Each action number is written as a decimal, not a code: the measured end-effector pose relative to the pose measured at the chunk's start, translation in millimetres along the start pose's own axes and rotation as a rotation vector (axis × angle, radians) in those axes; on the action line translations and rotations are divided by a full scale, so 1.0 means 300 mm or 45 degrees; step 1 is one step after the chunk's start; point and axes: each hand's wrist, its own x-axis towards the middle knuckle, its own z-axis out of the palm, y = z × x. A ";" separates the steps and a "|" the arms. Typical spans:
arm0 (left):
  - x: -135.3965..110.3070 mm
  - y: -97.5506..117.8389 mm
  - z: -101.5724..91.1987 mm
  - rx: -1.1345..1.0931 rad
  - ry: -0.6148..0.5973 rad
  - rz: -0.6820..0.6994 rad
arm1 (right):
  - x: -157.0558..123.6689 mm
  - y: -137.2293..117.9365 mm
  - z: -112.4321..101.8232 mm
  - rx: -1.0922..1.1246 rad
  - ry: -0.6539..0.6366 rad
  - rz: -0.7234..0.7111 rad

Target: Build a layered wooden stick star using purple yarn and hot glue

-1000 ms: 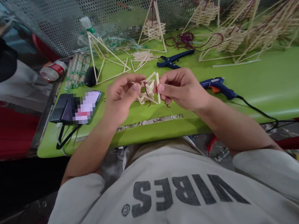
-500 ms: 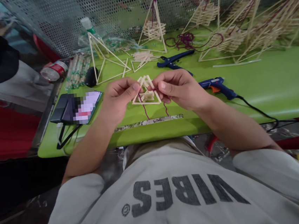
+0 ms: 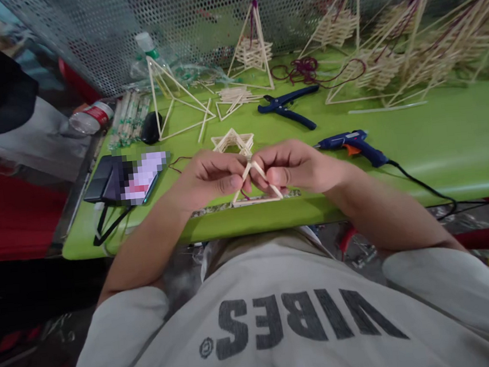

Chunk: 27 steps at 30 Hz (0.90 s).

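Observation:
Close together near the table's front edge, both of my hands are pinched on a small frame of pale wooden sticks [image 3: 256, 201]. Fingers and thumb of my left hand [image 3: 209, 181] close on its left side. My right hand [image 3: 301, 163] grips the right side the same way. Beyond the fingertips a star-shaped stack of sticks [image 3: 232, 138] shows; my fingers hide how it joins the front triangle. Purple yarn [image 3: 179, 161] loops out left of the stack, and a short piece shows under my left thumb. Behind the frame lies a patterned flat strip [image 3: 212, 208], partly covered.
A blue glue gun [image 3: 351, 143] with a cord lies right, blue cutters [image 3: 289, 107] behind. A phone [image 3: 144, 178] is at left. Stick pyramids [image 3: 253, 53], bundled sticks [image 3: 128, 119], a bottle [image 3: 147, 45] and a purple yarn tangle [image 3: 305, 69] stand farther back on the green table [image 3: 448, 141].
Both hands have come nearer to me and closer together. The stick frame has moved and tilted with them, its front edge now over the patterned strip. The yarn ends no longer hang in front.

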 end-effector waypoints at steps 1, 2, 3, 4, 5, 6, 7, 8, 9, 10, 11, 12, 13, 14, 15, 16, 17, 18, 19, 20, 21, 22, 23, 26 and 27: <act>-0.002 0.000 0.000 0.012 -0.006 -0.004 | -0.002 0.001 0.001 -0.004 -0.012 0.013; -0.004 0.000 -0.001 0.024 0.006 -0.015 | -0.003 0.005 -0.001 -0.013 -0.015 0.014; -0.006 0.000 -0.003 0.026 0.041 -0.018 | -0.003 0.011 -0.004 -0.030 0.017 0.000; -0.009 0.001 -0.005 0.013 0.099 -0.014 | -0.001 0.019 -0.008 -0.056 0.074 -0.025; -0.010 0.003 -0.008 -0.016 0.177 -0.001 | 0.002 0.027 -0.013 -0.086 0.147 -0.057; -0.011 0.005 -0.012 -0.056 0.265 0.012 | 0.006 0.035 -0.018 -0.117 0.224 -0.081; -0.010 0.008 -0.016 -0.104 0.358 0.023 | 0.010 0.042 -0.022 -0.142 0.297 -0.097; -0.008 0.010 -0.020 -0.153 0.450 0.030 | 0.015 0.047 -0.024 -0.158 0.360 -0.107; -0.005 0.012 -0.023 -0.199 0.534 0.032 | 0.019 0.051 -0.025 -0.164 0.409 -0.109; -0.001 0.014 -0.024 -0.240 0.602 0.031 | 0.023 0.054 -0.025 -0.168 0.443 -0.112; 0.004 0.013 -0.025 -0.272 0.659 0.024 | 0.027 0.057 -0.024 -0.174 0.474 -0.116; 0.009 0.012 -0.023 -0.297 0.707 0.013 | 0.030 0.060 -0.022 -0.192 0.505 -0.120; 0.014 0.009 -0.020 -0.313 0.745 0.002 | 0.033 0.063 -0.020 -0.226 0.537 -0.120; 0.019 0.004 -0.015 -0.318 0.779 -0.010 | 0.036 0.068 -0.018 -0.271 0.566 -0.107; 0.023 -0.002 -0.009 -0.310 0.815 -0.024 | 0.039 0.074 -0.016 -0.320 0.585 -0.079; 0.026 -0.008 -0.003 -0.294 0.851 -0.038 | 0.042 0.081 -0.014 -0.364 0.592 -0.042; 0.029 -0.015 0.003 -0.277 0.883 -0.049 | 0.044 0.088 -0.011 -0.393 0.590 0.004; 0.031 -0.022 0.008 -0.267 0.904 -0.054 | 0.047 0.094 -0.008 -0.399 0.580 0.052; 0.033 -0.027 0.012 -0.267 0.909 -0.063 | 0.050 0.099 -0.005 -0.380 0.564 0.094; 0.034 -0.032 0.014 -0.276 0.900 -0.075 | 0.052 0.103 -0.001 -0.342 0.542 0.132; 0.036 -0.035 0.013 -0.289 0.887 -0.088 | 0.053 0.104 0.003 -0.293 0.513 0.169; 0.037 -0.037 0.010 -0.304 0.883 -0.100 | 0.054 0.104 0.006 -0.236 0.478 0.213; 0.039 -0.037 0.006 -0.315 0.898 -0.108 | 0.054 0.103 0.009 -0.176 0.431 0.264; 0.043 -0.029 -0.012 -0.326 1.046 -0.099 | 0.050 0.097 0.015 -0.014 0.315 0.381; 0.044 -0.025 -0.018 -0.332 1.084 -0.099 | 0.049 0.096 0.017 0.027 0.309 0.390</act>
